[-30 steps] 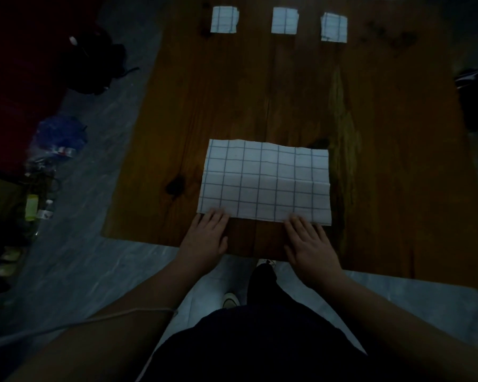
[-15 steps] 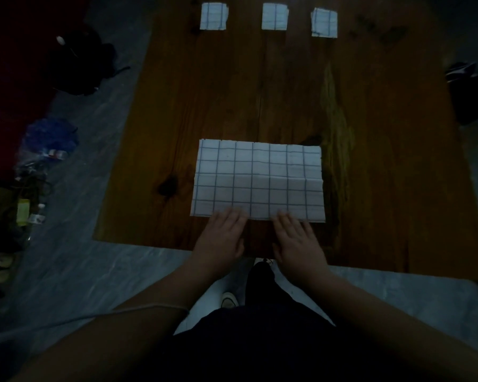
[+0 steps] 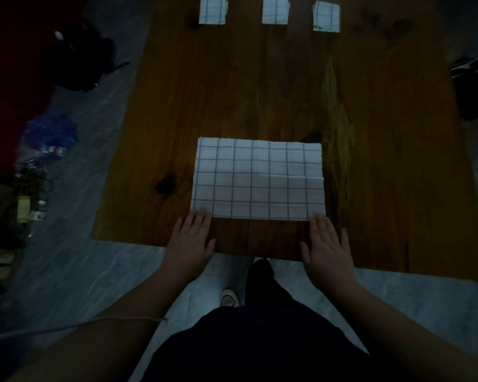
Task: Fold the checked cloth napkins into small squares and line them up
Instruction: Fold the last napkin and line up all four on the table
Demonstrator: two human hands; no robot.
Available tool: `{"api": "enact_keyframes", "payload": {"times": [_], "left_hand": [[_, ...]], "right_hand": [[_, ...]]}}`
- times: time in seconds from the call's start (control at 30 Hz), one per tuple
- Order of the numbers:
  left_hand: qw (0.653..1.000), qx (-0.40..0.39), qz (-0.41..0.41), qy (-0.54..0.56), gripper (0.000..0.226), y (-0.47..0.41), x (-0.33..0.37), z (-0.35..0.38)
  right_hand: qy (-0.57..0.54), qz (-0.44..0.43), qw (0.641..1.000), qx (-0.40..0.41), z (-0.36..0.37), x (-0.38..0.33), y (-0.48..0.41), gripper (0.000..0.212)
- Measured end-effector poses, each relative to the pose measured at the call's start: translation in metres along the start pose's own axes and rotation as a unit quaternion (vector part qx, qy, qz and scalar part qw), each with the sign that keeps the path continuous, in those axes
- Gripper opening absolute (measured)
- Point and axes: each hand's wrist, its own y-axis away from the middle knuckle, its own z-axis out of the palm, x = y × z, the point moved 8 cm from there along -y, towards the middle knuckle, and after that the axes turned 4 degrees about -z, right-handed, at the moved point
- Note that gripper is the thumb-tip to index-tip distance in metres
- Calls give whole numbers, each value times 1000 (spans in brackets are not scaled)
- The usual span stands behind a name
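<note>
A white checked napkin (image 3: 258,179), folded into a wide rectangle, lies flat on the wooden table (image 3: 384,161) near its front edge. My left hand (image 3: 191,238) lies flat with straight fingers, its fingertips on the napkin's near left corner. My right hand (image 3: 326,244) lies flat the same way, fingertips at the near right corner. Three napkins folded into small squares sit in a row at the table's far edge: a left square (image 3: 213,10), a middle square (image 3: 275,10) and a right square (image 3: 326,16).
Dark bags (image 3: 78,59) and a blue bundle with small clutter (image 3: 47,139) lie on the grey floor left of the table. Another dark object (image 3: 469,78) sits at the right. My legs and a shoe (image 3: 228,297) show below the table's front edge.
Half a second ago both hands were close together at the middle of the napkin's near edge. They have slid apart along that edge to its two corners.
</note>
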Motion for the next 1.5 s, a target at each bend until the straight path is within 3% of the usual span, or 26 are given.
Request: {"api": "enact_keyframes", "payload": {"times": [0.13, 0.33, 0.47, 0.67, 0.8, 0.97, 1.13, 1.23, 1.4, 1.5], "left_hand": [[1000, -1, -20, -1, 76, 4, 0, -5], [995, 12, 98, 2, 69, -7, 93, -16], [994, -24, 104, -5, 69, -16, 112, -8], [998, -7, 55, -16, 75, -11, 52, -2], [1000, 14, -2, 4, 74, 0, 5, -3], [999, 34, -22, 6, 75, 2, -4, -8], [994, 99, 43, 23, 60, -16, 38, -29], [983, 138, 95, 69, 41, -32, 67, -44], [986, 99, 81, 104, 16, -55, 82, -46], [988, 74, 84, 104, 17, -58, 82, -42]], "right_hand": [[-1, 16, 1000, 1, -3, 10, 3, 74], [-19, -120, 993, -6, -5, -70, -18, 68], [-9, -158, 987, -34, 5, -93, -28, 71], [8, -130, 991, -12, 9, -41, -19, 67], [2, -59, 998, -8, 8, 7, -4, 70], [-36, -17, 999, 1, -3, 16, 0, 72], [-115, -104, 985, 76, -37, -33, -25, 48], [-112, -146, 980, 76, -45, -61, -53, 27], [-74, -172, 982, 17, -41, -80, -82, 17], [-77, -184, 980, 5, -39, -78, -85, 16]]}}
